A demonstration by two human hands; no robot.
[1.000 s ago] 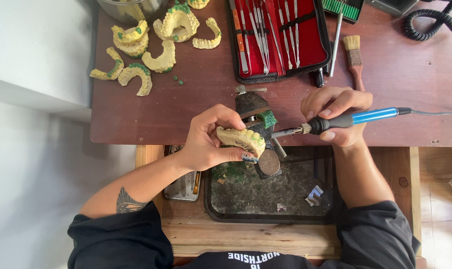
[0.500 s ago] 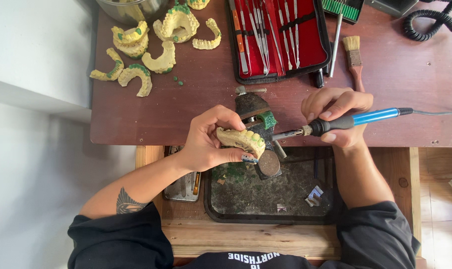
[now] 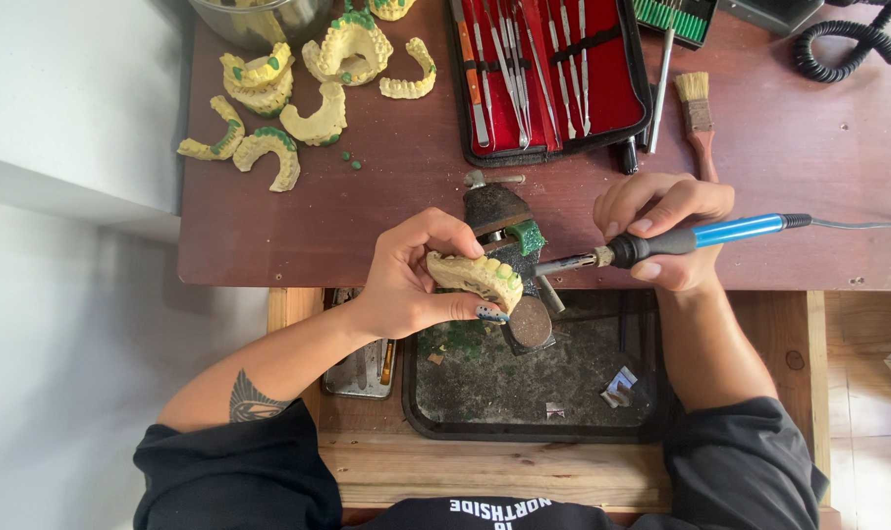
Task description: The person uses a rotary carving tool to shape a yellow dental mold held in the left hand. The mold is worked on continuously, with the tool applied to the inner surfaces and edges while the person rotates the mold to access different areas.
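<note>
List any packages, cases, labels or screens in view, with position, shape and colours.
Instrument case: open at the table's far edge, rectangular, black rim, red lining, metal tools inside.
Print on black shirt: bottom centre, small white lettering.
No screens or signs visible.

Brown table (image 3: 406,206) (casts (image 3: 269,88), instrument case (image 3: 548,79))

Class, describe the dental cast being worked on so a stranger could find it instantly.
At the near edge of the brown table, the left hand grips a yellow dental cast. Unlike the casts piled at the far-left corner, it is lifted off the table.
</note>
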